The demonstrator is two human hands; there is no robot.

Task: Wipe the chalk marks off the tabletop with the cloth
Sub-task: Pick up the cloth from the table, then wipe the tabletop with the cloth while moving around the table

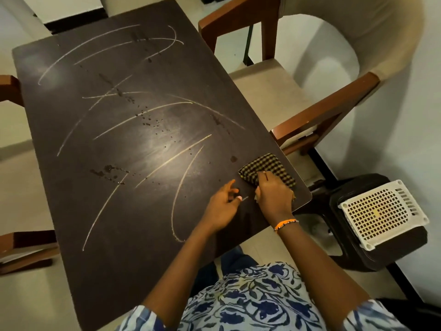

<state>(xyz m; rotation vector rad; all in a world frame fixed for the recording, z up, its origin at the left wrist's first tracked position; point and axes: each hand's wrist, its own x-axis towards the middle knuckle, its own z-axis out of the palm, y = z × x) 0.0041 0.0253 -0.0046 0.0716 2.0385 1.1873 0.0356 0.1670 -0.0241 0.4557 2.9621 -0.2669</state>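
Gripping the folded checked cloth (267, 169) at its near edge, your right hand (274, 195) pinned it at the worktop's (71, 115) near right corner. Just left of the cloth, your left hand (223, 206) rested loosely spread, holding nothing. Chalk marks (152, 111) and scattered droplets (152, 121) extended farther left of the cloth.

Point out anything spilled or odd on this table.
Small dark liquid droplets and wet smears are scattered across the dark brown tabletop, among the pale chalk lines. They look spilled or sprinkled.
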